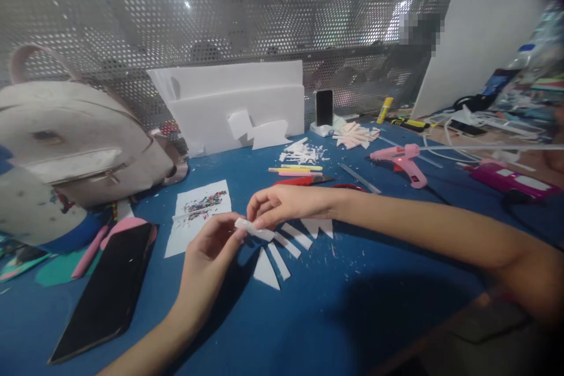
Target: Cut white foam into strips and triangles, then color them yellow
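Both my hands pinch a small white foam strip [254,229] just above the blue table [352,305]. My left hand [207,252] grips its left end with fingertips closed. My right hand [282,207] reaches in from the right and pinches the strip from above. Below and to the right of the strip lie several white foam pieces [282,255], some wedge-shaped, fanned out on the table.
A black phone [108,294] lies at the left, a white bag [74,141] behind it. A paper sheet with coloured bits [198,211], white foam boards [238,106], pens [295,170], a pink glue gun [403,161], a standing phone [324,107] and foam scraps [355,135] sit further back.
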Demonstrator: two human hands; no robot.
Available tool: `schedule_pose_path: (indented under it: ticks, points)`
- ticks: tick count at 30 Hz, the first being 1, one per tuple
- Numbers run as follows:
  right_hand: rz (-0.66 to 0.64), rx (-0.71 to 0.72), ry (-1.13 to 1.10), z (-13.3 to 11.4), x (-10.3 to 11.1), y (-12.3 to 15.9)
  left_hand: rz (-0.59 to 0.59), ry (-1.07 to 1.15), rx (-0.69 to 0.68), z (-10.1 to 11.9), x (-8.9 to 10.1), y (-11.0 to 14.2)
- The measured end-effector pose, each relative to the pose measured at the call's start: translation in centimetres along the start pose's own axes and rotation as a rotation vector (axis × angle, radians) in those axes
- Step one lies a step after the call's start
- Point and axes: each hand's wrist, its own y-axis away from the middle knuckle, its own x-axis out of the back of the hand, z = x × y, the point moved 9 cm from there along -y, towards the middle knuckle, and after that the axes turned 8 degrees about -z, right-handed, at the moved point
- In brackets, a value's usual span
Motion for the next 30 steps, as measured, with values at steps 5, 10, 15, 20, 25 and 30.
schedule_pose_path:
  ticks: [5,10,15,20,25,30]
  points:
    - [0.126,0.064,0.099,-1.2,0.1,0.3,0.031,0.111,0.070,-0.7,0.2,0.2]
    - [0.326,0.226,0.640,-4.3,0.0,1.0,0.050,0.151,0.119,-1.4,0.2,0.2]
    - [0.420,0.197,1.030,-5.4,-1.2,0.9,0.037,0.175,0.135,-1.8,0.2,0.2]
    - [0.445,0.201,1.203,-6.0,-2.2,0.5,0.003,0.182,0.130,-2.1,0.1,0.1]
    - [0.455,0.258,1.189,-6.1,-2.1,0.2,0.003,0.200,0.135,-2.6,0.2,-0.1]
    - [0.430,0.265,1.001,-5.4,-0.9,0.3,0.020,0.235,0.134,-3.1,0.3,-0.2]
